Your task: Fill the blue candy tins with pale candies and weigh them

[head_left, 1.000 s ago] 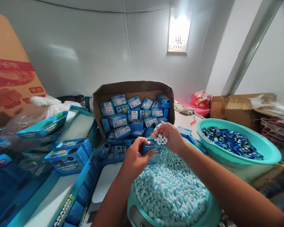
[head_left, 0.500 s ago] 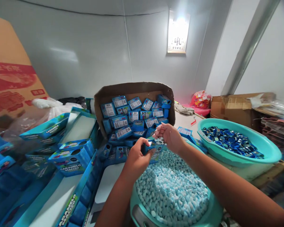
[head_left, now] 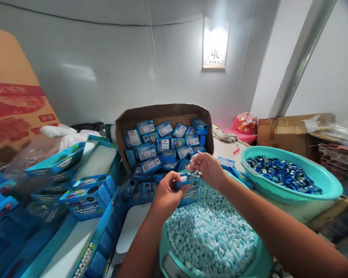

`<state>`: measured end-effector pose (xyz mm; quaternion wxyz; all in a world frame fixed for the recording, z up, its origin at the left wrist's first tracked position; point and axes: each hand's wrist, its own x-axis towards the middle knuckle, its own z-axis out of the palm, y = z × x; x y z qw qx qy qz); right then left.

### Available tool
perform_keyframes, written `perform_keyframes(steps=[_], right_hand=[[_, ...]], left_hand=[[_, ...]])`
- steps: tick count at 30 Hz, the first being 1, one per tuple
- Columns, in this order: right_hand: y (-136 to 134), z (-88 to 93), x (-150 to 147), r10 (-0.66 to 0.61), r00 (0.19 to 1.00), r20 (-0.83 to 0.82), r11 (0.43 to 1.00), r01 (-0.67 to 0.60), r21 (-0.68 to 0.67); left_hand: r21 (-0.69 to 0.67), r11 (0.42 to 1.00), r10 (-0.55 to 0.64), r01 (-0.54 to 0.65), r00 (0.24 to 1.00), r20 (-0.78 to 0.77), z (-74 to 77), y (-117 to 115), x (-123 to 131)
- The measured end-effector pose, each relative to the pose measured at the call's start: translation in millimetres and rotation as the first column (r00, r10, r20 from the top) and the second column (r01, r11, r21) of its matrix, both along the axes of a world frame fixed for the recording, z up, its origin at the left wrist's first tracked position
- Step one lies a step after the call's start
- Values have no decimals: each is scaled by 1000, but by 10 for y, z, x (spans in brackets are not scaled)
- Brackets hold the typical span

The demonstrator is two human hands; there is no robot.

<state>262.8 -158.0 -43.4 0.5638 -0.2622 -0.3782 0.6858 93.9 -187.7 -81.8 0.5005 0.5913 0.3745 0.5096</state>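
My left hand (head_left: 169, 189) is closed round a small blue candy box (head_left: 190, 192) lettered "Caramelo Macizo", its top facing up. My right hand (head_left: 207, 168) is cupped at the box's upper edge, with several pale candies (head_left: 193, 173) lying on the fingers and at the box's opening. Below both hands sits a turquoise tub (head_left: 263, 255) heaped with pale blue and white candies (head_left: 211, 235). Behind the hands, a brown carton (head_left: 162, 111) lies on its side, full of blue candy boxes (head_left: 147, 151).
To the right stands a turquoise basin (head_left: 327, 187) of shiny blue caps (head_left: 284, 173). Blue display trays (head_left: 75, 247) crowd the left, near a large orange carton (head_left: 14, 96). A white lid-like panel (head_left: 133, 224) lies left of the tub. Cardboard (head_left: 281, 133) rests at the back right.
The candy box now shows more of its front, slightly lower. My right hand stays at its upper edge with candies. The view has shifted slightly.
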Motion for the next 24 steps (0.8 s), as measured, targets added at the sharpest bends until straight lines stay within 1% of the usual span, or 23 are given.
perform_keyframes(steps=[3, 7, 13, 17, 24], right_hand=[[3, -14, -2, 7, 1000, -19, 1000, -7, 11], [8, -29, -8, 22, 1000, -11, 1000, -22, -2], [-21, -15, -14, 42, 999, 9, 999, -42, 6], [-36, -10, -20, 43, 999, 30, 999, -44, 17], [-34, -30, -28, 78, 995, 61, 997, -79, 20]], left_hand=[[-16, 1000, -15, 16, 999, 37, -9, 15, -12], [-39, 998, -58, 58, 998, 8, -15, 3, -17], [-52, 995, -78, 81, 995, 61, -14, 15, -31], [-87, 992, -85, 90, 995, 56, 4, 15, -33], [-58, 994, -92, 93, 996, 12, -1, 2, -28]])
